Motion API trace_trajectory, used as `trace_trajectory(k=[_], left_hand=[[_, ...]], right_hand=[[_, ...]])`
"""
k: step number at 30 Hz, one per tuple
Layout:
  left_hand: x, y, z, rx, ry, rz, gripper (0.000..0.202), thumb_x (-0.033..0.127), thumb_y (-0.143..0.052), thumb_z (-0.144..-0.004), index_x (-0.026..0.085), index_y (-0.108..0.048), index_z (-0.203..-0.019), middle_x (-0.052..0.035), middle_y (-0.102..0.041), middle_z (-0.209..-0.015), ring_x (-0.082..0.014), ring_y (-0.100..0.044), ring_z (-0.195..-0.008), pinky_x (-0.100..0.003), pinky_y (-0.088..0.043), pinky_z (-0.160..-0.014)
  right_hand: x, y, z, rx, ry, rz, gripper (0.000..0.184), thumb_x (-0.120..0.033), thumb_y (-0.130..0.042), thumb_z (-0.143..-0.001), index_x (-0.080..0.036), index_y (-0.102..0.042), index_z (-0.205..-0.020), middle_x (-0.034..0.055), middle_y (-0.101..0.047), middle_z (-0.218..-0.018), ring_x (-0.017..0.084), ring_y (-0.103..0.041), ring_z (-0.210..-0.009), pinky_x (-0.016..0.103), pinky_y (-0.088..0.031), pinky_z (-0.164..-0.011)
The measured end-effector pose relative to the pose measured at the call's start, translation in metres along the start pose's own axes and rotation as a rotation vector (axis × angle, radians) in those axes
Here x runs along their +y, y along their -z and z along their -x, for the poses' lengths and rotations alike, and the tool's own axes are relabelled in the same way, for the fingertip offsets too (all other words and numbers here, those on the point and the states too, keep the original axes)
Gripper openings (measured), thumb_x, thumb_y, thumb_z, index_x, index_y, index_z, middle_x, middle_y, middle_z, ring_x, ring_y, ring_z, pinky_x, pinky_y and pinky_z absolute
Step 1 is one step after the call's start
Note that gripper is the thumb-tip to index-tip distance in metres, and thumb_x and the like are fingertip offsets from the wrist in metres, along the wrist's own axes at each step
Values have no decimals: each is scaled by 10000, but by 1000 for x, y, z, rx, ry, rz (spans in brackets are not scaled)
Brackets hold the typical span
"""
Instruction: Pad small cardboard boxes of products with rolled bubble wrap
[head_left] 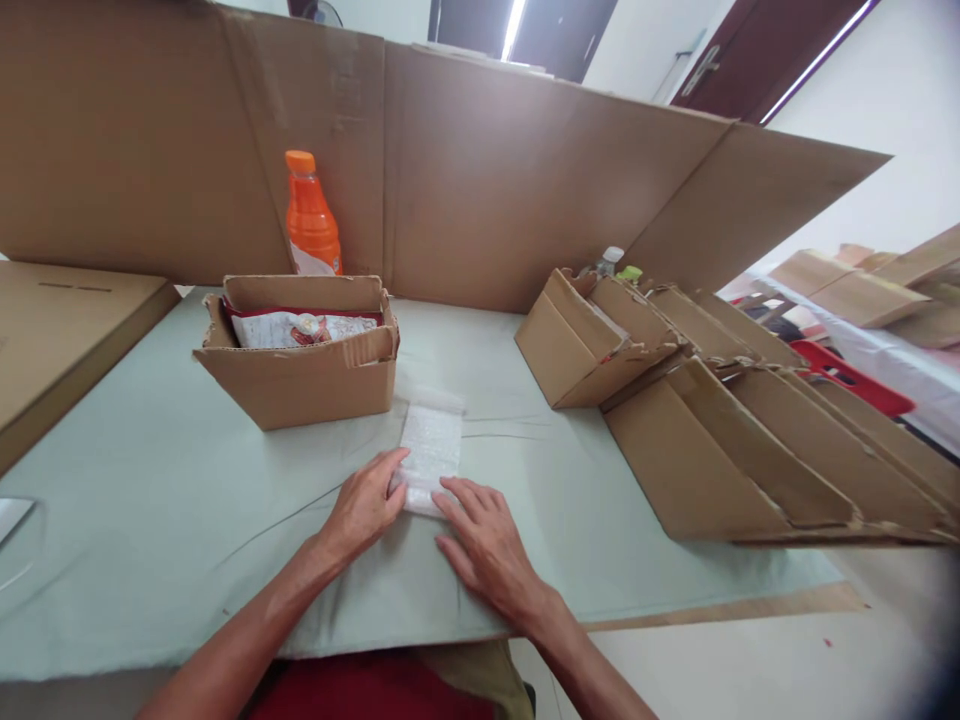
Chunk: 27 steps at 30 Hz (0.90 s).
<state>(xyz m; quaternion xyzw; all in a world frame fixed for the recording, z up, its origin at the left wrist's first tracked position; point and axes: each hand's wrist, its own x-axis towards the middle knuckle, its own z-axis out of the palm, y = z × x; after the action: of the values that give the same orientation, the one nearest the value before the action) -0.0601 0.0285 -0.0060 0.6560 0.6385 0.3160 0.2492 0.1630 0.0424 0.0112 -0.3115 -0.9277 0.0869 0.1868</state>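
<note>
Pale-green covered table; bubble-wrap strip at your grip.
Your left hand curves over the strip's near-left end, pinch impossible to tell; your right hand lies open, fingertips at near-right. Beyond your grip, left: open cardboard box, orange-capped bottle behind; right: cardboard bins.

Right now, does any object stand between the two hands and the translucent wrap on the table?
Nothing visible does. The left hand is at the left edge of the wrap, the right hand at its near right corner. The nearest cardboard box stands farther back to the left, not between them.
</note>
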Motion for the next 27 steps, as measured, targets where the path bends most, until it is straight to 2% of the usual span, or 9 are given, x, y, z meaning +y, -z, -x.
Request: trace_trajectory(k=[2, 4, 7, 10, 12, 16, 21, 24, 27], left_hand=[[1, 1, 2, 38, -42, -5, 484, 251, -527, -860, 171, -563, -1336, -129, -648, -1257, -264, -629, -1098, -421, -499, -949], [2, 5, 12, 39, -116, 0, 484, 275, -577, -843, 208, -576, -1323, -121, -608, -1346, -287, -556, -1233, -465, -440, -1050], [5, 13, 33, -26, -178, 33, 475, 228, -557, -866, 252, -565, -1341, -76, -696, -1171, -244, -623, -1092, -428, -487, -984], [6, 15, 43, -52, -101, 48, 467, 221, -511, -899, 257, -546, -1363, -39, -725, -1012, -201, -660, -908, -358, -537, -850], [4, 11, 38, -5, -63, 10, 447, 233, -514, -891, 239, -570, -1334, -39, -728, -976, -201, -665, -865, -359, -543, -831], [0, 1, 15, 84, -57, -45, 405, 243, -508, -889, 203, -601, -1281, -80, -711, -1017, -233, -657, -898, -411, -532, -859], [6, 3, 24, 78, -151, -20, 457, 286, -571, -861, 206, -570, -1311, -115, -644, -1266, -283, -585, -1175, -455, -475, -1009], [11, 9, 45, -9, -148, 22, 500, 220, -529, -876, 226, -516, -1376, -88, -687, -1190, -241, -634, -1060, -415, -505, -959], [12, 10, 52, -37, -35, 42, 488, 226, -517, -882, 229, -523, -1371, -74, -716, -1105, -218, -660, -918, -380, -536, -863]], right_hand=[[5, -7, -10, -22, -1, 5, 351, -109, -552, -908, -192, -616, -1242, 142, -658, -1294, 311, -594, -1150, 487, -465, -920], [9, -11, -15, -15, -37, -45, 323, -99, -509, -933, -202, -637, -1211, 120, -713, -1187, 278, -639, -1049, 458, -477, -885], [9, -8, -8, -34, -117, -205, 306, -156, -504, -966, -231, -634, -1232, 77, -746, -1128, 245, -675, -995, 425, -491, -901], [5, 0, 7, -70, -181, -305, 293, -233, -530, -979, -266, -617, -1256, 49, -737, -1172, 230, -680, -1029, 408, -502, -935], [2, 4, 13, -17, -180, -235, 322, -242, -552, -963, -257, -597, -1282, 86, -689, -1264, 260, -645, -1113, 435, -495, -947], [-1, 4, 7, -12, -54, -22, 402, -180, -619, -887, -212, -592, -1286, 162, -589, -1383, 339, -573, -1195, 514, -465, -942], [5, -4, -6, -33, -86, -103, 330, -139, -561, -924, -210, -617, -1241, 119, -713, -1188, 284, -652, -1035, 468, -489, -891], [6, -3, 3, -72, -187, -284, 296, -214, -537, -971, -248, -618, -1254, 69, -745, -1133, 245, -680, -993, 430, -502, -916], [1, 3, 15, -84, -208, -274, 313, -260, -542, -972, -269, -607, -1278, 76, -714, -1209, 265, -659, -1069, 445, -493, -949]])
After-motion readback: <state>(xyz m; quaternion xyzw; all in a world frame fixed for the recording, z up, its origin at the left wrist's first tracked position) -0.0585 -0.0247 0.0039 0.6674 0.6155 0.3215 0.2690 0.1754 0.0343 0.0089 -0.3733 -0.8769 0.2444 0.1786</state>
